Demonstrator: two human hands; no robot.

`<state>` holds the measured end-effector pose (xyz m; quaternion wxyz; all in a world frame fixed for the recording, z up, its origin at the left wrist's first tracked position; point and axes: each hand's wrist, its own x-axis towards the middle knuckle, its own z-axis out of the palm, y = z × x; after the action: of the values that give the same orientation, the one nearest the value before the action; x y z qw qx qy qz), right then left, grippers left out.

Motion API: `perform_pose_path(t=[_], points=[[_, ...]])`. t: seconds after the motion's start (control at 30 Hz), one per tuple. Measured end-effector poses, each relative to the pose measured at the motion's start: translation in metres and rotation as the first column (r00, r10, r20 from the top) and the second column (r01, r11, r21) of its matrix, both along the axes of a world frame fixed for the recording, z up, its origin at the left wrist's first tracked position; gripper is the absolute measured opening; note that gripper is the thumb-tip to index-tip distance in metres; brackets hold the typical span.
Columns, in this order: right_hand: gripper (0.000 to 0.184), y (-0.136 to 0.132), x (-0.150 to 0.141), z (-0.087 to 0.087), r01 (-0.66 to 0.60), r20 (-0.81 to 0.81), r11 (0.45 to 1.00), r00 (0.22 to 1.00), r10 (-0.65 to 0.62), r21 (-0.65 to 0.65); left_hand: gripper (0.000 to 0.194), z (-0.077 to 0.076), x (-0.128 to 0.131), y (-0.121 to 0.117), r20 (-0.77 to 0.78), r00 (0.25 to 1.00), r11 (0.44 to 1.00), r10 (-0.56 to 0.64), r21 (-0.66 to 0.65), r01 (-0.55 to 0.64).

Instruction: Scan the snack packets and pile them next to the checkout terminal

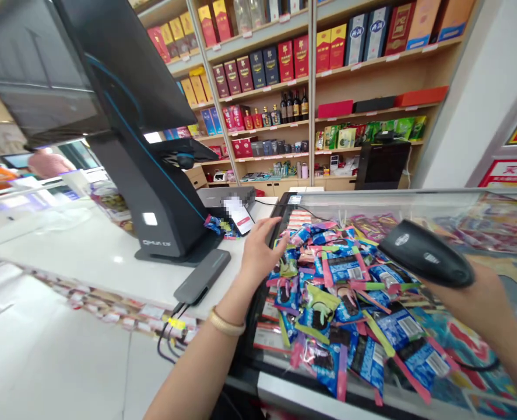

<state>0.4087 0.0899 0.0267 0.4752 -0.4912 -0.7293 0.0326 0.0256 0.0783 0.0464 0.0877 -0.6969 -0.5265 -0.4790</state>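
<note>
My right hand (472, 291) grips a black barcode scanner (426, 254), held above the right side of a pile of small snack packets (328, 291). The packets are blue with pink and green edges, and several show barcodes. They lie heaped on a glass counter top (415, 204). At the pile's left edge hovers my left hand (262, 248), fingers apart and nothing in them. A bracelet circles that wrist. Just beyond it a phone (239, 216) leans with its screen lit. Part of the scanner's handle is hidden by my right hand.
A checkout screen on a dark stand (153, 204) rises at left on the white counter (87, 245). A grey flat box (203, 274) with cables lies before it. Shelves (267, 93) of boxed bottles line the back wall. People (51, 163) are far left.
</note>
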Motion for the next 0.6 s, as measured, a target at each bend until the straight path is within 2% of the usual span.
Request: perform_pose_path(t=[0.07, 0.1, 0.17, 0.2, 0.27, 0.3, 0.5, 0.6], points=[[0.020, -0.001, 0.000, 0.001, 0.011, -0.017, 1.000, 1.000, -0.012, -0.029, 0.035, 0.002, -0.039, 0.008, -0.040, 0.978, 0.977, 0.203, -0.061, -0.205], [0.021, -0.001, -0.001, 0.002, 0.019, -0.021, 0.999, 1.000, -0.020, -0.046, 0.037, 0.003, -0.059, 0.013, -0.082, 0.946, 0.940, 0.313, -0.118, -0.321], [0.024, -0.002, -0.003, 0.004, 0.045, -0.033, 0.997, 0.998, -0.048, -0.065, 0.043, 0.005, -0.094, 0.021, -0.239, 0.841, 0.807, 0.486, -0.245, -0.536], [0.024, -0.002, -0.003, 0.004, 0.057, -0.041, 0.996, 0.997, -0.059, -0.067, 0.045, 0.005, -0.109, 0.025, -0.341, 0.787, 0.741, 0.514, -0.287, -0.608], [0.025, -0.002, -0.005, 0.004, 0.071, -0.052, 0.995, 0.996, -0.075, -0.064, 0.048, 0.006, -0.132, 0.033, -0.432, 0.743, 0.679, 0.511, -0.327, -0.657], [0.026, -0.001, -0.005, 0.004, 0.073, -0.051, 0.995, 0.996, -0.076, -0.063, 0.049, 0.007, -0.141, 0.037, -0.463, 0.735, 0.666, 0.495, -0.342, -0.663], [0.024, 0.004, 0.002, -0.005, 0.062, -0.005, 0.995, 0.998, -0.062, -0.073, 0.057, 0.008, -0.170, 0.055, -0.608, 0.703, 0.621, 0.369, -0.401, -0.673], [0.024, 0.009, 0.010, -0.009, 0.053, 0.052, 0.997, 0.997, -0.050, -0.056, 0.052, 0.010, -0.175, 0.059, -0.651, 0.688, 0.606, 0.320, -0.418, -0.677]])
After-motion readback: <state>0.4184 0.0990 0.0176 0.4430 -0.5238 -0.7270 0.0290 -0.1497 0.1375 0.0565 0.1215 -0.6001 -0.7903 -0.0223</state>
